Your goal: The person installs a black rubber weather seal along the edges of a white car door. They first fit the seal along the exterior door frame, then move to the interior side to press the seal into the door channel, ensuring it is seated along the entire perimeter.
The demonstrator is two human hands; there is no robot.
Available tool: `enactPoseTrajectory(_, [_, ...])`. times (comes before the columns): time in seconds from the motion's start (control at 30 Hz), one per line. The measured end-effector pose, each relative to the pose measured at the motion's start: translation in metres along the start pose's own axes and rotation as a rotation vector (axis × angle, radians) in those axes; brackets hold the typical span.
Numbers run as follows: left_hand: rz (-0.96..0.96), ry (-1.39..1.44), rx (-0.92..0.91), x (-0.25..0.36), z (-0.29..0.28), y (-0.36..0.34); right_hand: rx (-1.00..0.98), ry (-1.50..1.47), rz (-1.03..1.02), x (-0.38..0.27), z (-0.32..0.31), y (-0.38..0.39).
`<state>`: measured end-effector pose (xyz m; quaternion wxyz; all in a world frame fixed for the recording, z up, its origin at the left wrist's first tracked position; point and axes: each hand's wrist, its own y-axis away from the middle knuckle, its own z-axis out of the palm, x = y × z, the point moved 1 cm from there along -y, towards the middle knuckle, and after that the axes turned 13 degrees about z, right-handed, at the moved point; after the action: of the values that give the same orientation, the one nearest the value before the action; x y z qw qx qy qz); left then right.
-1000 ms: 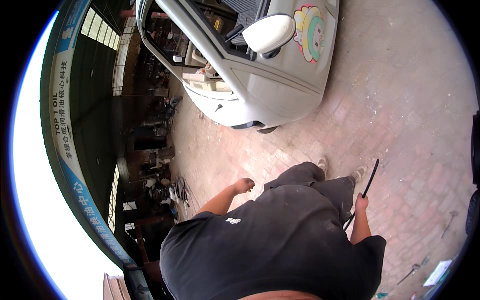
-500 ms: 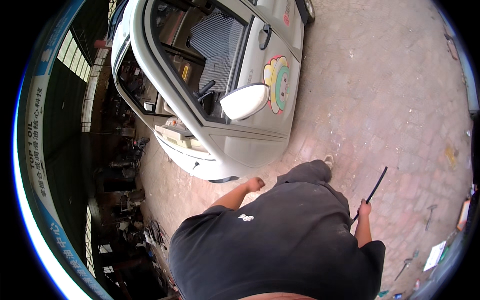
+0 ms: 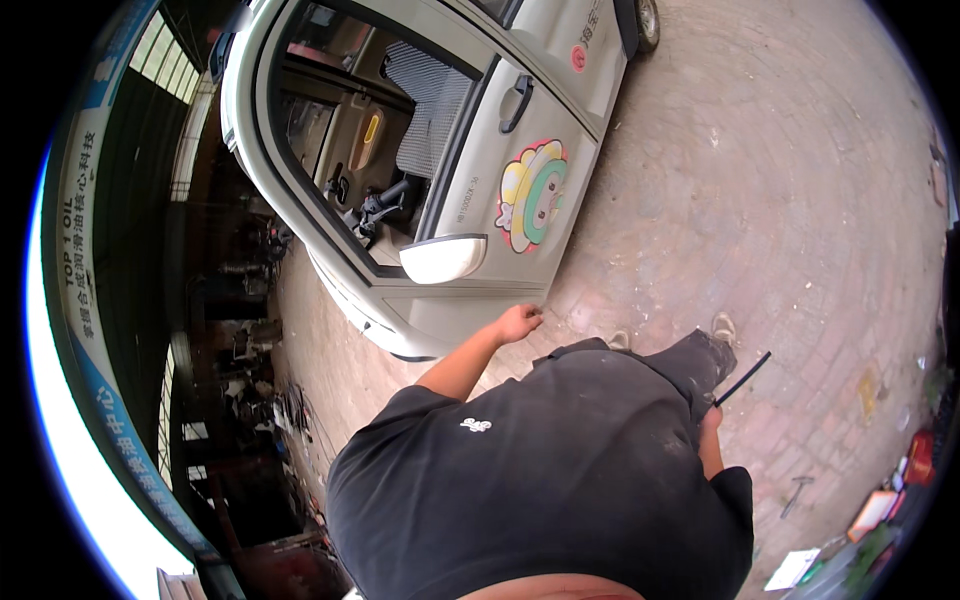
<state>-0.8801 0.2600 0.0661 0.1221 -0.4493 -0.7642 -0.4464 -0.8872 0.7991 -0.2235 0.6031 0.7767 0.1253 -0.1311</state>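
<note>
Head view | left hand (image 3: pixel 519 323) loosely curled near car door (image 3: pixel 500 190) | right hand (image 3: pixel 709 420) clamped on black rod (image 3: pixel 741 379)

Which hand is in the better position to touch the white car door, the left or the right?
The left. The left hand is empty and stretched toward the lower edge of the open white car door, almost at it. The right hand is beside the hip, away from the door, and holds a thin black rod.

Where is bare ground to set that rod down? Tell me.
The brick paving lies bare between the car door and the clutter at the right edge. The right hand holds the thin black rod. The workshop side is crowded.
</note>
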Motion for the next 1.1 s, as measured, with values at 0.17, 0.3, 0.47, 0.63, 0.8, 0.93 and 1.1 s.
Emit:
enactPoseTrajectory(0.17, [-0.269, -0.154, -0.150, -0.012, 0.067, 0.083, -0.085, 0.096, 0.019, -0.080, -0.037, -0.060])
enactPoseTrajectory(0.3, [-0.333, 0.077, -0.111, 0.033, 0.108, 0.125, -0.061, 0.286, -0.004, -0.158, -0.062, -0.066])
enactPoseTrajectory(0.47, [-0.470, 0.245, 0.027, 0.092, 0.143, 0.128, 0.008, 0.527, -0.144, -0.186, -0.071, -0.123])
enactPoseTrajectory(0.63, [-0.544, 0.470, 0.194, 0.092, 0.158, 0.143, 0.057, 0.742, -0.359, -0.230, -0.044, -0.085])
enactPoseTrajectory(0.8, [-0.556, 0.611, 0.399, 0.070, 0.198, 0.191, -0.168, 0.652, -0.545, -0.237, 0.001, -0.071])
enactPoseTrajectory(0.93, [-0.574, 0.672, 0.457, 0.045, 0.247, 0.235, -0.319, 0.714, -0.798, -0.265, 0.042, -0.002])
enactPoseTrajectory(1.1, [-0.574, 0.545, 0.545, -0.004, 0.328, 0.317, -0.627, 0.753, -0.892, -0.256, 0.113, 0.135])
